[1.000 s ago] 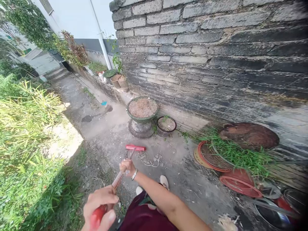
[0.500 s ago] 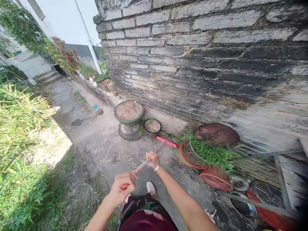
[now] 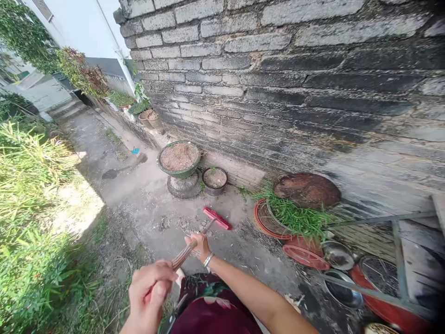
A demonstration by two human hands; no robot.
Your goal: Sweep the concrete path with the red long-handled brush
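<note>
Left hand: left hand [image 3: 149, 292] clenched round the near end of the broom handle [image 3: 184, 254].
Right hand: right hand [image 3: 199, 245] grips the handle farther along.
Broom: red broom head [image 3: 217, 218] on the concrete path [image 3: 146, 195], near the green planter [image 3: 179, 160] by the brick wall [image 3: 278, 93].

We find no writing, label, brand, number or sign that can be read anywhere in view: none on the brick wall [image 3: 278, 83], none on the pots, and none on the red broom [image 3: 217, 218].
</note>
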